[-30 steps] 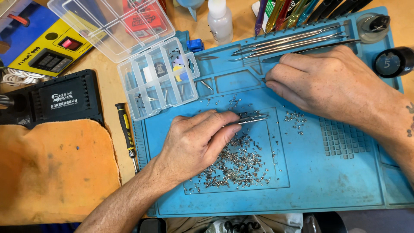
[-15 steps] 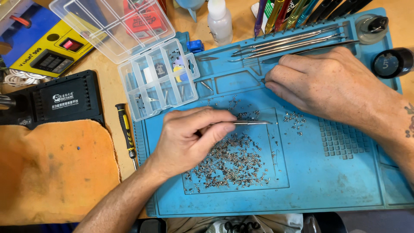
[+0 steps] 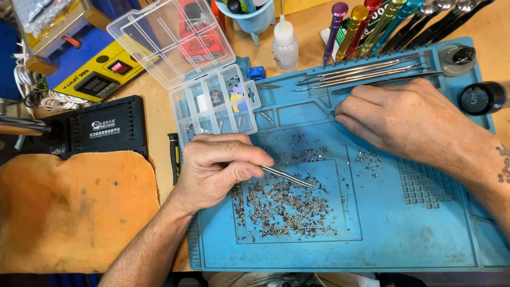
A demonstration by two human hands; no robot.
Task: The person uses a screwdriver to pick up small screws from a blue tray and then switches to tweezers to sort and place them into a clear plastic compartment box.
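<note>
Left-hand (image 3: 218, 170) grip on tweezers (image 3: 289, 177), tips over screw pile (image 3: 284, 207)

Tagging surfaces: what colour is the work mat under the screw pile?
Light blue work mat, scuffed and dusty; seen in the head view, beneath the screw pile.

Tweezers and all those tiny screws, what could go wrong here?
The left hand pinches thin tweezers over a loose pile of tiny screws on the blue mat. A screw could slip from the tips and get lost in the pile. The left wrist sits close to the pile, so a sweep might scatter screws. The open compartment box lies right above that hand; a bump could mix its sorted parts.
</note>
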